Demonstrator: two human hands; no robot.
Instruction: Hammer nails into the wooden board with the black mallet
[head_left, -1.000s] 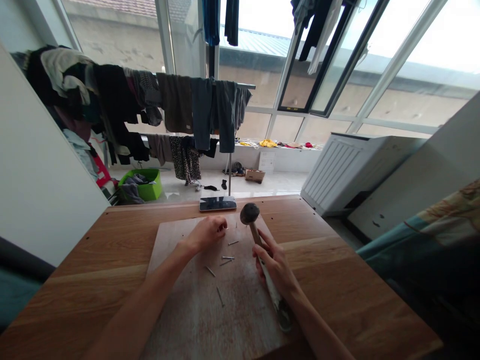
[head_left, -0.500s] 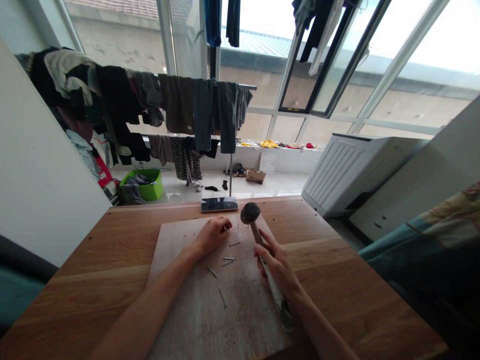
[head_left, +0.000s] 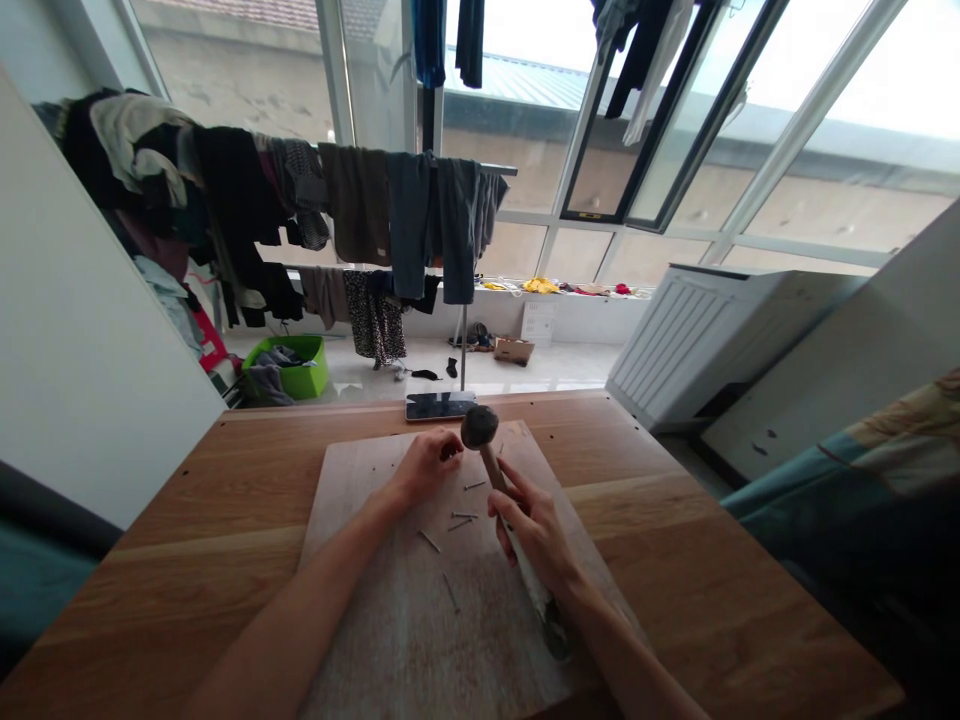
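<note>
My right hand (head_left: 534, 535) is wrapped round the wooden handle of a hammer (head_left: 489, 462), whose dark head (head_left: 479, 426) hovers right beside my left fingertips. My left hand (head_left: 424, 464) rests on a pale wooden board (head_left: 375, 640) with its fingers pinched together, apparently on a small nail that I can barely make out. Several loose nails (head_left: 463, 517) lie on the board between my two hands.
The board lies on a brown wooden table (head_left: 187, 560). A phone (head_left: 439, 404) lies flat at the table's far edge. Beyond it stand a clothes rack (head_left: 315, 220) hung with garments, a green basket (head_left: 294, 366) on the floor and a white appliance (head_left: 712, 330) at the right.
The hammer head has swung left and a little toward my left fingertips. My right hand shifted left with it. My left hand has stayed nearly in place.
</note>
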